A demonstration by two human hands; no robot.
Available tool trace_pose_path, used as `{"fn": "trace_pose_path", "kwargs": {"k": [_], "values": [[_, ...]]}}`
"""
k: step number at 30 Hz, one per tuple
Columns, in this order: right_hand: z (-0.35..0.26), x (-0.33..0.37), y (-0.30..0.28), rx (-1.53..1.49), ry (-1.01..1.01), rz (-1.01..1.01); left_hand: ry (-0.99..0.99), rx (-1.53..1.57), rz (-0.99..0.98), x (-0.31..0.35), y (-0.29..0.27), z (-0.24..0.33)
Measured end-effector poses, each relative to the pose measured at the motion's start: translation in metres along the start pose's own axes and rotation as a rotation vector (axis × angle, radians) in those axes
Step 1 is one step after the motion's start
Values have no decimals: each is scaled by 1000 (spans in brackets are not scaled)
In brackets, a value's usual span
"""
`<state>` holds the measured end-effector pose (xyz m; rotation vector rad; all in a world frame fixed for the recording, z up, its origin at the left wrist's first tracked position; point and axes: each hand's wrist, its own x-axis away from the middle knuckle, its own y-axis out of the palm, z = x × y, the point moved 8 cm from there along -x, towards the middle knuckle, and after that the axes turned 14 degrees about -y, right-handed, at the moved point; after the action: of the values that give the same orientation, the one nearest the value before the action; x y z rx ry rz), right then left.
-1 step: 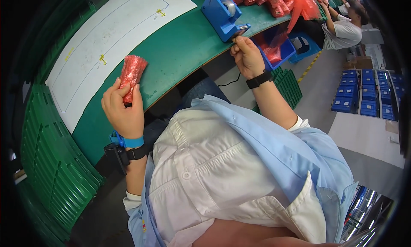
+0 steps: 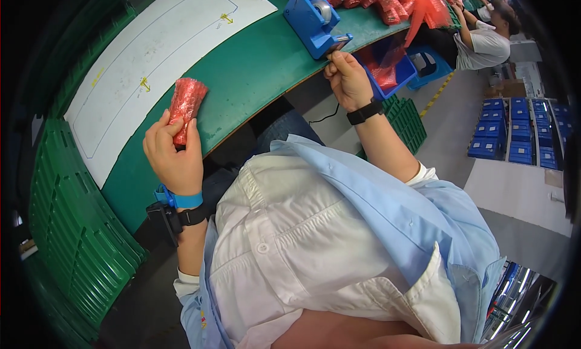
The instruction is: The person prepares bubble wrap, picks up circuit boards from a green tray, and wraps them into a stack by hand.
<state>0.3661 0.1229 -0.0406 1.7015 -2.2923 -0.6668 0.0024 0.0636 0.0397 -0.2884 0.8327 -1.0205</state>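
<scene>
My left hand [image 2: 172, 149] is closed around a small bundle rolled in red bubble wrap [image 2: 187, 101], held tilted over the near edge of the green tabletop. The upper end of the bundle flares open, and its contents are hidden. My right hand [image 2: 350, 77] is in a pinch at the cutter end of a blue tape dispenser [image 2: 307, 23]. A roll of tape [image 2: 321, 10] sits in the dispenser. Whatever lies between the right fingertips is too small to make out.
Red-wrapped bundles [image 2: 387, 4] are heaped at the far end of the green table [image 2: 242, 65]. A white marked sheet [image 2: 175, 40] covers its left part. A blue bin [image 2: 413, 63] holds red wrap. Green crates [image 2: 78, 222] stand left; another person [image 2: 487, 43] works at far right.
</scene>
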Motion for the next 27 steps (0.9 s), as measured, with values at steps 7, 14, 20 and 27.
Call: {"fn": "trace_pose_path", "kwargs": {"k": [7,14,20,27], "values": [[3,4,2,12,-21,28,8,31,9,0,-1,-3],[12,3,-2,-28,-9,-43,27,11,22,-1,0,-2],[9,39,12,252,-84,-126,46,14,30,-2,1,-2],[-28,58,91,428,-302,-444,42,-1,33,-1,-2,0]]}}
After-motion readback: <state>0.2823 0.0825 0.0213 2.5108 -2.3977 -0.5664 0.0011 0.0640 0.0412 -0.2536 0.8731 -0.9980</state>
